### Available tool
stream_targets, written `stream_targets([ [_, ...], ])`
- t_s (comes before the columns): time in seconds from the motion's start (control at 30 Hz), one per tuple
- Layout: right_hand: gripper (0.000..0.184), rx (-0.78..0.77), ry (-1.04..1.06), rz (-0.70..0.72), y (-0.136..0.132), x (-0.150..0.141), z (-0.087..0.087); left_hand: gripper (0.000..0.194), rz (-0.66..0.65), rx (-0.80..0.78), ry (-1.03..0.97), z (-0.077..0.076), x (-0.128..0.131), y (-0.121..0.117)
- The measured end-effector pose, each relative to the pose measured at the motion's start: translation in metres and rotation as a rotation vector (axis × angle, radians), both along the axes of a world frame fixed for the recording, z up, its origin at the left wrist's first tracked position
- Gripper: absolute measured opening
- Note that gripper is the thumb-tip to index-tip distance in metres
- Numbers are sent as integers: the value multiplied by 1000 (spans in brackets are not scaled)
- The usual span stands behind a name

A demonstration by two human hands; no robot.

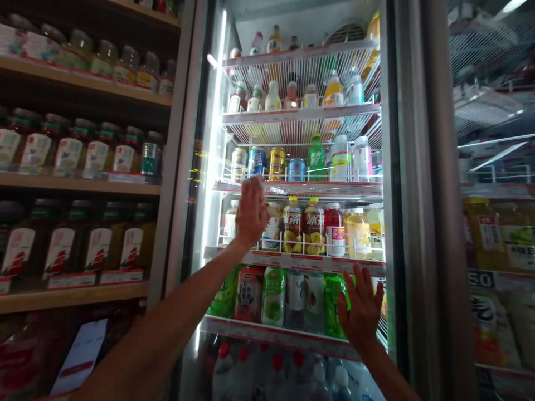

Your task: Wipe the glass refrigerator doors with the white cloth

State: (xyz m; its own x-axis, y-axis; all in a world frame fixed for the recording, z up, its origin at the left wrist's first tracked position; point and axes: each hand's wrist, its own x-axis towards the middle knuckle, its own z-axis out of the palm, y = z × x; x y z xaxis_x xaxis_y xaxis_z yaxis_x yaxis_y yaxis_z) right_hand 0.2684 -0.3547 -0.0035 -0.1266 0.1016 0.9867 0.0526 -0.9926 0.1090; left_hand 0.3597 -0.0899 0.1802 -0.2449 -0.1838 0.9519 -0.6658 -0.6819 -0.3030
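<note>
My left hand (252,211) is raised into the open drinks cooler at the third wire shelf (317,259), its back towards me. Its fingers are pressed together and curled up towards the shelf of cans (267,162) above, and whatever they hold is hidden. A white-labelled bottle (272,229) stands right beside it, then two brown tea bottles (303,225) and a red-capped bottle (335,229). My right hand (361,309) is lower, fingers spread, flat in front of a green bottle (332,303) near the cooler's right frame.
The cooler's steel frame (412,223) stands on the right, with a closed glass door (497,223) beyond it. Wooden shelves of jars and dark bottles (83,150) fill the left. Water bottles with red caps (267,373) stand on the lowest shelf.
</note>
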Motion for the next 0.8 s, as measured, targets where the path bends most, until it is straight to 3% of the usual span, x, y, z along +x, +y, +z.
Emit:
stream_targets([
  [0.07, 53, -4, 4, 7, -1, -1, 0, 61, 31, 281, -95, -14, -4, -11],
  [0.13, 53, -10, 11, 7, -1, -1, 1, 59, 63, 525, -161, -19, -2, -8],
  [0.17, 53, -12, 15, 4, -1, -2, 1, 58, 73, 520, -158, -17, 1, -2],
  [0.2, 53, -14, 17, -1, -1, -2, 2, 56, 75, 411, -134, -13, 5, 6],
  [0.3, 53, -9, 21, -24, -2, -2, 1, 54, 25, -222, -15, 3, 16, 20],
  [0.33, 53, -7, 22, -31, -2, -1, 0, 55, 7, -359, 12, 5, 17, 17],
  [0.37, 53, -6, 22, -35, -2, -1, -1, 56, -5, -392, 19, 4, 15, 10],
  [0.4, 53, -5, 21, -37, -2, -2, -2, 57, -10, -322, 11, 0, 12, 0],
  [0.5, 56, -6, 0, -28, 7, -6, 4, 60, -10, 111, -35, -23, -5, -43],
  [0.57, 59, -53, -10, 31, 22, -11, 21, 61, -11, 195, -35, -38, -17, -67],
  [0.63, 61, -145, 1, 139, 43, -13, 50, 62, -17, 177, -4, -46, -25, -76],
  [0.73, 58, -219, 57, 244, 81, -5, 103, 67, -39, 225, 55, -48, -25, -60],
  [0.8, 53, -241, 215, 197, 107, 7, 132, 75, -43, 267, 100, -52, -20, -35],
])
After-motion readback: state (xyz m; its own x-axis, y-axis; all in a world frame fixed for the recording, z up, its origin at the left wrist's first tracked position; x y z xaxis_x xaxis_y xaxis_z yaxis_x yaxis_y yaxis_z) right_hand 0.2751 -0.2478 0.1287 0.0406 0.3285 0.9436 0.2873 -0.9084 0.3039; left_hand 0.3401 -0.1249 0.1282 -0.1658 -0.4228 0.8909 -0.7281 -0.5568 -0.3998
